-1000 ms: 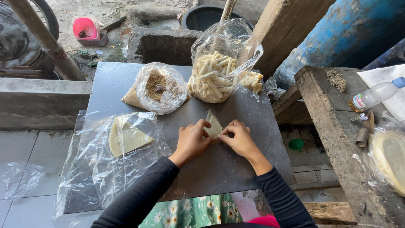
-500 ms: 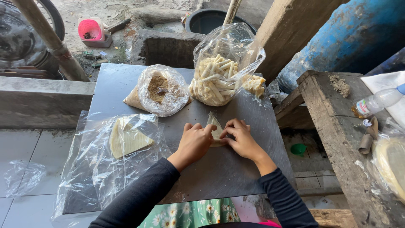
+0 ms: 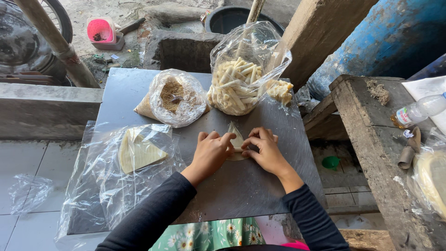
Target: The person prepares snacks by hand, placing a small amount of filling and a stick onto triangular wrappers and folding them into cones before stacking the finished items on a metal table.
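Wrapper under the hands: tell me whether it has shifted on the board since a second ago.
No. The wrapper stays in front of the bag of rolls, same spot on the grey board; both hands keep folding it.

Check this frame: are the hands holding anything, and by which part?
Both hands, left and right, pinch a pale triangular pastry wrapper at its lower, wider end against the grey board; its pointed tip stays free.

Outdoor home food-prep yard: grey board [image 3: 139, 88], bagged rolls [image 3: 237, 86], rough timber bench [image 3: 371, 135], dirt ground.
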